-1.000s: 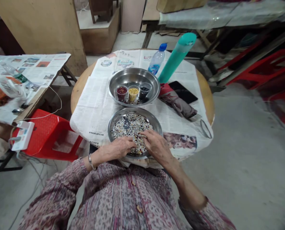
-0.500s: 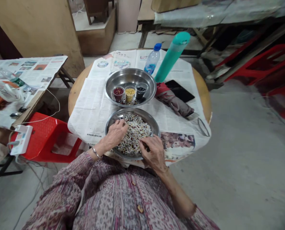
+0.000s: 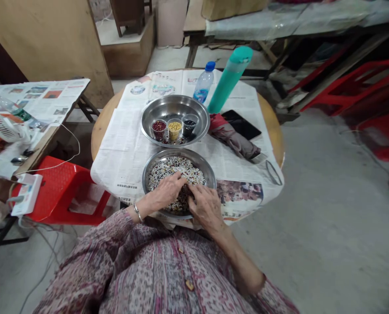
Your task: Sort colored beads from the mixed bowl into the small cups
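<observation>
A steel basin (image 3: 211, 175) at the table's near edge holds a spread of mixed white, dark, red and yellow grains and beans (image 3: 176, 166). Over its near part, my left hand (image 3: 168, 190) reaches in from the left with its fingers drawn together. My right hand (image 3: 206, 205) is curled close beside it, the fingertips almost meeting. Whatever is pinched in either hand is too small or hidden. Behind stands a second steel basin (image 3: 175, 104), with clear cups of red beans (image 3: 158, 126), yellow beans (image 3: 174, 127) and black beans (image 3: 189, 124) and some loose beans on its bottom.
Newspaper (image 3: 116, 144) covers the round table. At the right lie a folded umbrella (image 3: 235, 138) and a dark flat device (image 3: 242, 124), with a water bottle (image 3: 203, 83) and a teal bottle (image 3: 230, 80) behind. A red stool (image 3: 55, 185) bearing a power strip (image 3: 27, 195) stands left.
My left hand has moved from the basin's far left toward the near middle, beside my right hand. My right hand has shifted only slightly. The grains' near part now looks darker.
</observation>
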The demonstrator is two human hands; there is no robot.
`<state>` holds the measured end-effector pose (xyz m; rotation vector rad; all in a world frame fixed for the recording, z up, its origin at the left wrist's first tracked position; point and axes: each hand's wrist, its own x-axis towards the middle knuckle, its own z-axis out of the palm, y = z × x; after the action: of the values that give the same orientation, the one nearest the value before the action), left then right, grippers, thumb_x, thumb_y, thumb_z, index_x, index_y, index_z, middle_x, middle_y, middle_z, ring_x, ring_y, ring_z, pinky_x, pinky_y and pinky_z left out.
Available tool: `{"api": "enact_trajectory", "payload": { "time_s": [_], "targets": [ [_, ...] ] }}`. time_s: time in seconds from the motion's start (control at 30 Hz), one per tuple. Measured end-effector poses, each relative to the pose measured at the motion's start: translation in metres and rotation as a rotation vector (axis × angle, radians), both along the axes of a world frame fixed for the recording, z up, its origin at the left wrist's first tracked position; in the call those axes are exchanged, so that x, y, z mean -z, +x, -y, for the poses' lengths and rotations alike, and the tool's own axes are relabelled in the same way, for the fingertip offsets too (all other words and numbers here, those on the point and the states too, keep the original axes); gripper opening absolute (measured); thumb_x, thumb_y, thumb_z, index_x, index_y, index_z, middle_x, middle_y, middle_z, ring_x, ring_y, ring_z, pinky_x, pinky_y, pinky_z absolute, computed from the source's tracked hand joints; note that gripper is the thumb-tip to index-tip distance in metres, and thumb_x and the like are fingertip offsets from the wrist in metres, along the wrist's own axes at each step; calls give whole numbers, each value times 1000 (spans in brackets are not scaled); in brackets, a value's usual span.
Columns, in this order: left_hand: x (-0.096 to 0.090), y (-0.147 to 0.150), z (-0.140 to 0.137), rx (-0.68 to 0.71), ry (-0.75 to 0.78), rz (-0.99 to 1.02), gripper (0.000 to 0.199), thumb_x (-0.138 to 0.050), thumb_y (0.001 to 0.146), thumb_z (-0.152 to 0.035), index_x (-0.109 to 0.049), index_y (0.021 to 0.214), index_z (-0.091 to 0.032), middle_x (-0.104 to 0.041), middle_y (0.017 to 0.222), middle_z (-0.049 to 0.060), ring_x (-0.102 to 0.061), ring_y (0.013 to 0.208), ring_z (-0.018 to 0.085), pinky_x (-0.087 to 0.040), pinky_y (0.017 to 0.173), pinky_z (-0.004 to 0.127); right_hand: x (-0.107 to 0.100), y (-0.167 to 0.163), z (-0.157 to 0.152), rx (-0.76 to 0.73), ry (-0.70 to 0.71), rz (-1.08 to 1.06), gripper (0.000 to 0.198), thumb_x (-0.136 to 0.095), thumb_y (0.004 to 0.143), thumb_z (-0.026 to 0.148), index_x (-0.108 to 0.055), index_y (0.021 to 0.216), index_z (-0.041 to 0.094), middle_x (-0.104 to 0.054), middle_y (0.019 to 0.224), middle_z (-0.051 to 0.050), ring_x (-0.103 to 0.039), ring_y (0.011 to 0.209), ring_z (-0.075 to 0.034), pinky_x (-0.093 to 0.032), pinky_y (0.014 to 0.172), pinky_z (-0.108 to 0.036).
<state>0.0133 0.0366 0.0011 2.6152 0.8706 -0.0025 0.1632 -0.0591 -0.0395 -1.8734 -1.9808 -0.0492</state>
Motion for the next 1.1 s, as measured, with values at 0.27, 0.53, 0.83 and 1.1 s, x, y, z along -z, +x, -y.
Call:
{"api": "enact_trajectory", "payload": {
  "time_s": [0.27, 0.53, 0.83, 1.1],
  "targets": [
    [-2, 21, -36, 76, 235, 53, 36, -56, 98, -28, -55, 133, -26, -47, 143, 7, -44, 128, 27, -44, 105, 44, 4, -5, -12, 75, 57, -79, 19, -51, 89, 13, -69, 94, 18, -72, 86, -6, -61, 84, -19, -32, 74, -32],
    [-4, 4, -51, 4, 269, -79, 20, -47, 101, -24, -63, 113, -18, -57, 121, 10, -51, 114, 24, -46, 96, 38, 1, -11, -11, 85, 102, -137, 17, -53, 92, 17, -69, 94, 19, -73, 87, -5, -61, 83, -18, -32, 75, -32],
    [-5, -32, 6, 58, 136, -68, 56, -77, 83, -45, -54, 128, -22, -47, 133, 12, -48, 119, 28, -50, 95, 40, 2, -12, -12, 120, 157, -137, 29, -46, 92, 9, -68, 109, 19, -74, 98, -6, -61, 89, -19, -36, 77, -32],
    [12, 11, -16, 216, 206, 11, 22, -45, 101, -18, -64, 110, -15, -55, 118, 11, -51, 112, 23, -48, 98, 36, 3, -12, -11, 171, 173, -203, 38, -37, 94, 11, -63, 123, 17, -71, 109, -11, -60, 100, -24, -43, 86, -36]
  ]
}}
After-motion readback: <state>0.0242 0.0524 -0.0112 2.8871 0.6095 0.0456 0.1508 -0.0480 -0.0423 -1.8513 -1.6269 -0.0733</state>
